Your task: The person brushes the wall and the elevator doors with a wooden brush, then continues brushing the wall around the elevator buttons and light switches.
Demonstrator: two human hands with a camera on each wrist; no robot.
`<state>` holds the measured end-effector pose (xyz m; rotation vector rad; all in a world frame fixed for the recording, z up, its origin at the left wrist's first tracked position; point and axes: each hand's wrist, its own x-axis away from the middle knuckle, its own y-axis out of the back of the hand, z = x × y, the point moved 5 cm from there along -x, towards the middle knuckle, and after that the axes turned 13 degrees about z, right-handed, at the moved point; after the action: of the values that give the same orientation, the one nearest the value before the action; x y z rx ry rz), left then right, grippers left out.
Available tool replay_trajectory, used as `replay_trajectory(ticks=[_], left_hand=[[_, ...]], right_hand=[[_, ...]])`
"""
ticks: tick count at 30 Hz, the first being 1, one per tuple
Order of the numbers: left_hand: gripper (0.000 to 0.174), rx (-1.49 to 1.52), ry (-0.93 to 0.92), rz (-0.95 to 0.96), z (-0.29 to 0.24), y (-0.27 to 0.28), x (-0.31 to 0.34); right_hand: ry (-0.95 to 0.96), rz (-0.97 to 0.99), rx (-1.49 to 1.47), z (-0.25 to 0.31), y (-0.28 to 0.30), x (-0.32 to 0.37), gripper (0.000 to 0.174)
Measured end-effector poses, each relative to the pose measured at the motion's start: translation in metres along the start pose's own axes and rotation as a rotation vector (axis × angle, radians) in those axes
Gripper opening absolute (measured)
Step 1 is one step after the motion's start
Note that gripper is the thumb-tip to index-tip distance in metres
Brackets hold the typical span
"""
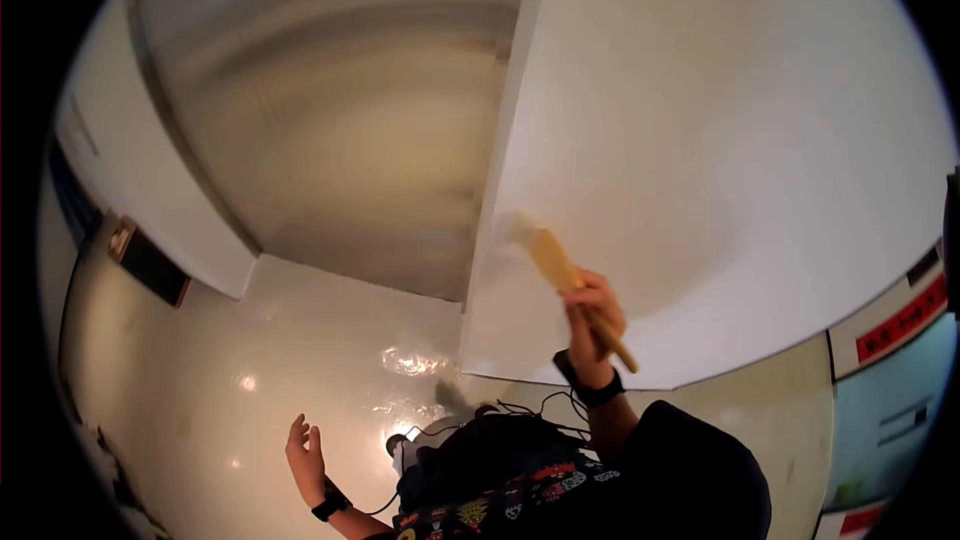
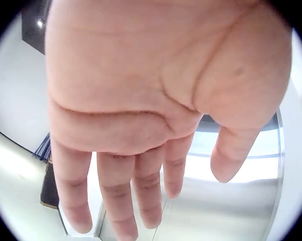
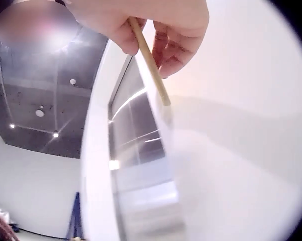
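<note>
A flat paintbrush [image 1: 553, 258] with a yellowish wooden handle and pale bristles is held in my right hand [image 1: 594, 315]. Its bristles are blurred and lie against the white wall [image 1: 680, 140], close to the wall's left edge. The right wrist view shows the thumb and curled fingers round the brush [image 3: 152, 65], which appears narrow and edge-on there. My left hand [image 1: 306, 460] hangs low at the left, away from the wall. In the left wrist view its palm [image 2: 116, 75] faces the camera, fingers extended and nothing in them.
Left of the wall edge is a shiny metallic door [image 1: 350, 160] set back in a recess. A dark box-like object [image 1: 150, 265] stands at the far left. Black cables [image 1: 540, 405] trail by my body above the glossy floor [image 1: 330, 340]. Red signs [image 1: 900, 320] are at the far right.
</note>
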<state>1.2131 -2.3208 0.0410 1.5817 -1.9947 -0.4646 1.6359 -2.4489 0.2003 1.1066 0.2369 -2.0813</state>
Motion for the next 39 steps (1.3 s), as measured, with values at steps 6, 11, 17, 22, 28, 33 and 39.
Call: replay_trajectory(ticks=[6, 11, 17, 22, 28, 33, 39], left_hand=[[0.037, -0.038, -0.216, 0.093, 0.013, 0.06, -0.081], [0.037, -0.09, -0.317, 0.057, 0.001, 0.104, -0.125], [0.036, -0.12, -0.305, 0.183, 0.038, 0.118, -0.122], [0.04, -0.253, -0.167, 0.247, 0.028, 0.157, -0.129], [0.041, -0.198, -0.149, 0.222, 0.036, 0.161, -0.24], [0.038, -0.164, -0.194, 0.256, -0.017, 0.159, -0.324], [0.04, -0.226, -0.171, 0.168, -0.055, 0.199, -0.389]], right_hand=[[-0.013, -0.299, 0.315, 0.054, 0.019, 0.048, 0.009], [-0.052, -0.643, 0.503, 0.073, 0.01, 0.019, 0.011], [-0.091, -0.535, 0.482, 0.102, -0.025, -0.005, 0.011], [-0.139, -0.455, 0.395, 0.107, -0.079, -0.021, 0.01], [-0.057, -0.444, 0.352, 0.021, -0.14, -0.091, 0.006], [-0.142, -0.732, 0.371, -0.055, -0.104, -0.183, 0.009], [0.067, -0.758, 0.5, -0.066, -0.108, -0.273, 0.01]])
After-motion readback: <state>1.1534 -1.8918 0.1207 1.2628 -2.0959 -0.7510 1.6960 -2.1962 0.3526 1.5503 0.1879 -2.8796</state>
